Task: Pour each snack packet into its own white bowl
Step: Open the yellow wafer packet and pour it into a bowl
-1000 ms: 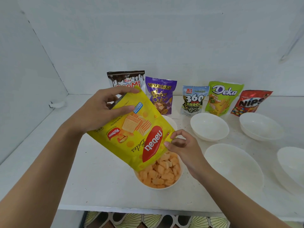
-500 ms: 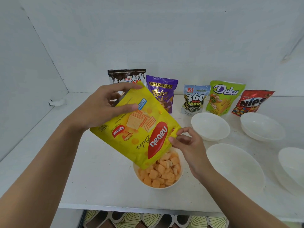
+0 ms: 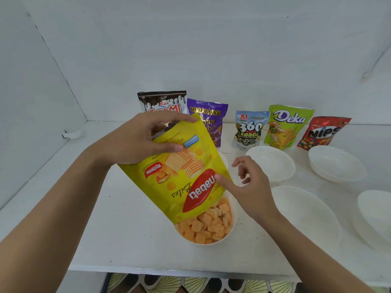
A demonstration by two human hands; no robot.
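Note:
My left hand (image 3: 135,142) grips the bottom end of a yellow Nabati packet (image 3: 184,176), which is turned upside down with its mouth over a white bowl (image 3: 211,243). Orange wafer bites (image 3: 207,225) fill that bowl. My right hand (image 3: 247,187) is beside the packet's right edge. Its thumb tip touches the packet and its fingers are loosely curled off it. Five more packets stand along the back: a chocolate one (image 3: 161,101), a purple Mum's Bake (image 3: 208,115), a 360 Kuaci (image 3: 249,129), a green Deka (image 3: 287,125) and a red Nips (image 3: 323,132).
Empty white bowls sit to the right: one mid-back (image 3: 270,163), one back right (image 3: 336,163), a larger one near my right forearm (image 3: 304,212) and one at the right edge (image 3: 374,214). The white table's front edge (image 3: 169,269) is close below the filled bowl.
The packet has tipped more upright over the bowl. My right hand has let go of its pinch on the packet's edge, so only the thumb touches it now.

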